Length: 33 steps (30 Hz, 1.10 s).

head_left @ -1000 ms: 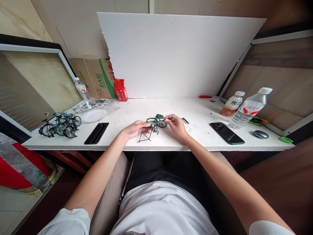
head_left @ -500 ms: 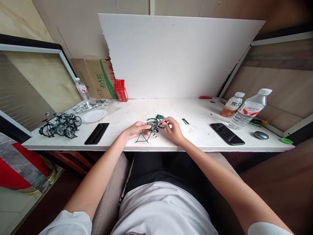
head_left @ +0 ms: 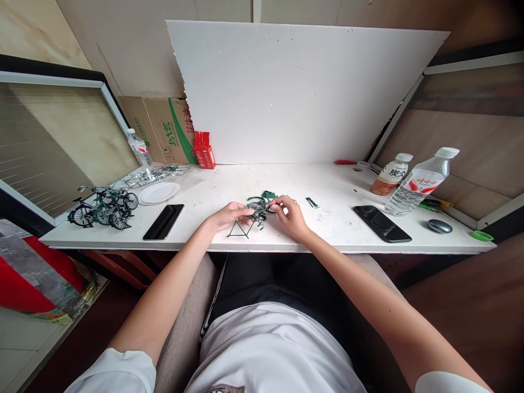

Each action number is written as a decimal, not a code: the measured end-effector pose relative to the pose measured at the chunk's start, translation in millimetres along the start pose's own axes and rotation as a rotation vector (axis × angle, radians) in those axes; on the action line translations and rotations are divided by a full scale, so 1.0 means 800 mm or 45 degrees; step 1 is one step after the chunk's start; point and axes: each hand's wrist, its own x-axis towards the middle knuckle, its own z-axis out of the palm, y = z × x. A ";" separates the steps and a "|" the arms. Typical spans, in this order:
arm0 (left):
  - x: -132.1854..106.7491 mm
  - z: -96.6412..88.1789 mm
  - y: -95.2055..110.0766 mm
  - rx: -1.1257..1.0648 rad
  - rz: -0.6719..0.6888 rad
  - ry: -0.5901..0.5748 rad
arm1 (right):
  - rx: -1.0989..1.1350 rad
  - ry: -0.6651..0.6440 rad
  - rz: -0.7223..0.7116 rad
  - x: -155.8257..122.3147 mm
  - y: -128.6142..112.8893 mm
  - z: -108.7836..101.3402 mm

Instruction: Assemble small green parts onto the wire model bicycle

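Note:
A half-built green model bicycle [head_left: 256,213] lies at the middle of the white table [head_left: 229,188], its green frame triangle pointing toward me. My left hand [head_left: 227,215] is closed on the frame from the left. My right hand [head_left: 289,214] pinches at the small spoked wheel on the model's right side. A loose green part [head_left: 311,202] rests just right of my right hand.
Several finished green model bicycles [head_left: 102,207] stand at the left edge, beside a white plate [head_left: 159,192] and a black tray [head_left: 164,221]. A black phone [head_left: 382,222], two bottles [head_left: 417,181], a mouse [head_left: 439,225] sit right. A white board [head_left: 295,93] leans behind.
My right hand drew left from the loose green part to the model's wheel, then held there. My left hand stayed on the frame.

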 end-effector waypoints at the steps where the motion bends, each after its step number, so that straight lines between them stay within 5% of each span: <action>1: 0.000 0.000 0.000 0.004 -0.003 0.007 | 0.005 0.002 -0.003 0.000 0.000 0.000; 12: -0.007 0.006 0.010 0.084 -0.019 -0.039 | -0.011 -0.016 -0.004 0.001 -0.001 0.001; 33: -0.001 -0.005 0.000 0.177 0.019 -0.129 | 0.001 -0.316 0.047 -0.001 -0.010 -0.001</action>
